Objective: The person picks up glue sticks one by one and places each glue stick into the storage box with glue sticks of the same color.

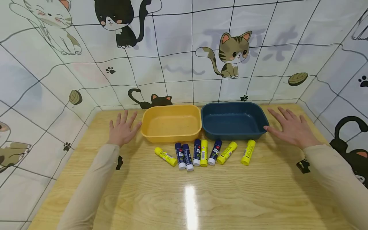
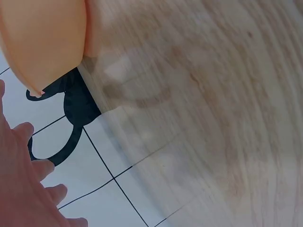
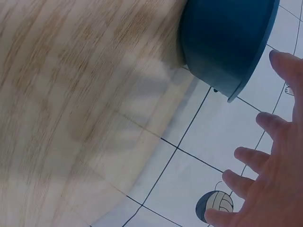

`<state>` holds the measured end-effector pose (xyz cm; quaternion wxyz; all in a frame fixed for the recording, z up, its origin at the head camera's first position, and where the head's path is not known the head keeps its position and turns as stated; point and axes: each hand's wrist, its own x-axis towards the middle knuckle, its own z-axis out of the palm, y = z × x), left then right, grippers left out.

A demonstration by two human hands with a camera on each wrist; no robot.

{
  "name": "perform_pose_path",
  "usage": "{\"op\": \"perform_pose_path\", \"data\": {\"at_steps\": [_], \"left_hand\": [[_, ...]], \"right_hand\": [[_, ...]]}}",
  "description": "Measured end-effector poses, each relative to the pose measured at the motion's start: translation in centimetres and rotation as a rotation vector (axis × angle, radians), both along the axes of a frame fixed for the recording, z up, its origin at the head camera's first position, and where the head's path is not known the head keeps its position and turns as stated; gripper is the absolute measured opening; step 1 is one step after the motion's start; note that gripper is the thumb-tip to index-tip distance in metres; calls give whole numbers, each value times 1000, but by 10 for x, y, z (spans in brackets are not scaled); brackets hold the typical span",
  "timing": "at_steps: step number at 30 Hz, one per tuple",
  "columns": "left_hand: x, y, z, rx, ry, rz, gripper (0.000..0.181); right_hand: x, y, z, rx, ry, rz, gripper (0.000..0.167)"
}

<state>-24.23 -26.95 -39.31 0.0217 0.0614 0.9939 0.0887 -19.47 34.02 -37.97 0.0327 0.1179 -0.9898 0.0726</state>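
A yellow bin [image 1: 172,139] and a dark blue bin [image 1: 234,135] stand side by side at the back of the table. My left hand [image 1: 123,129], fingers spread, is at the yellow bin's left end; whether the thumb touches it I cannot tell. Beside the blue bin's right end is my right hand [image 1: 293,127], also with fingers spread and holding nothing. In front of the bins lie several glue sticks, some yellow, like this yellow glue stick [image 1: 248,152], others navy with white ends, like this navy glue stick [image 1: 180,156]. The left wrist view shows the yellow bin's corner [image 2: 45,38].
The wooden table [image 1: 161,198] meets a white wall covering [image 1: 178,70] with cat drawings behind the bins and at both sides. The glue sticks form a loose row close to the bins' front walls. Light glares on the table's front middle.
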Motion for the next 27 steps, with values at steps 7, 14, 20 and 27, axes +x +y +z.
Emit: {"op": "perform_pose_path", "data": {"at_steps": [7,14,20,27], "left_hand": [[-7,-2,-3,112,-67,-45,68],[-16,-5,-2,307,-106,-74,63],[-25,-7,-6,385,-169,-120,58],[-32,-4,-5,580,-282,-89,60]], "right_hand": [[10,-5,1,4,44,15,75],[28,-27,10,-11,122,97,46],[41,-54,10,-41,-4,135,25],[53,-75,-3,-33,-87,154,17]]}}
